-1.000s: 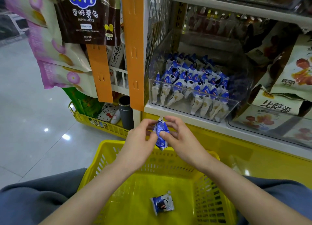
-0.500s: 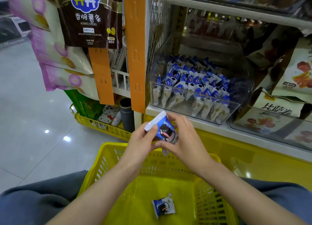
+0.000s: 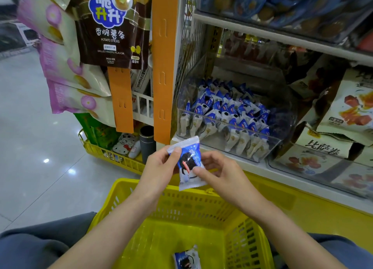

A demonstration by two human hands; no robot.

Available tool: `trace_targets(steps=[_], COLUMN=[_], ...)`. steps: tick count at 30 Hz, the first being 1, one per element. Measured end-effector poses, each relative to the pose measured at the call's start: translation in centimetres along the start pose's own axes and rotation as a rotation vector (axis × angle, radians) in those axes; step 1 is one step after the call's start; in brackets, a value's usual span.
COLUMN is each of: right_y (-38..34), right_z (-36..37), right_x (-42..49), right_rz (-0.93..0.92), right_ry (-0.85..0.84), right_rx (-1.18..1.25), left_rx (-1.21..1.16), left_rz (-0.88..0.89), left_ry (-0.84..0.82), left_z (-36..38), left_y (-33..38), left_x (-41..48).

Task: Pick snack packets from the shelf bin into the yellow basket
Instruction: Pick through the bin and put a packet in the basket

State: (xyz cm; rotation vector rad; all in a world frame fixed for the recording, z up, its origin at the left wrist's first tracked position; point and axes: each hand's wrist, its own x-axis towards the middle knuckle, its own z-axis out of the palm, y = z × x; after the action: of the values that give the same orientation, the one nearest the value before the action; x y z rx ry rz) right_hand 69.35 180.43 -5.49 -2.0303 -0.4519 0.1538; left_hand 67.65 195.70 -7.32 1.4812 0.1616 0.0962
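1. Two hands pinch one snack packet (image 3: 188, 163), left hand (image 3: 159, 167) at its upper corner, right hand (image 3: 220, 171) at its lower edge (probably to read its face);
2. it hangs over the yellow basket's (image 3: 141, 185) far rim, centre frame, so letting go should drop it to join another packet (image 3: 186, 258) inside;
3. the shelf bin (image 3: 283, 127) behind holds many more.

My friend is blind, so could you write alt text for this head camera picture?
A person's left hand and right hand pinch a blue-and-white snack packet over a yellow basket with a second packet lying inside. Behind, a clear shelf bin holds many more.
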Motion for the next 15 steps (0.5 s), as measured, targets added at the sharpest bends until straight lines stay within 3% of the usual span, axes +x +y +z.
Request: trace_targets(steps=[8,13,15], right_y=[-1.6,-4.0,-4.6], right_z=[-3.2,-10.4,-11.7], right_x=[0.2,4.1,6.4], right_rz=[-0.003,-0.083,-0.016], right_ry=[0.156,0.512,0.558], right_rx=[0.142,-0.165,-0.246], left_rx=[0.313,0.844,1.009], left_rz=[0.345,0.677,0.734], left_ry=[-0.099,-0.092,-0.111], left_z=[1.4,1.6,2.0], left_y=[3.1,5.4,5.5], left_x=[1.3,4.5,5.9])
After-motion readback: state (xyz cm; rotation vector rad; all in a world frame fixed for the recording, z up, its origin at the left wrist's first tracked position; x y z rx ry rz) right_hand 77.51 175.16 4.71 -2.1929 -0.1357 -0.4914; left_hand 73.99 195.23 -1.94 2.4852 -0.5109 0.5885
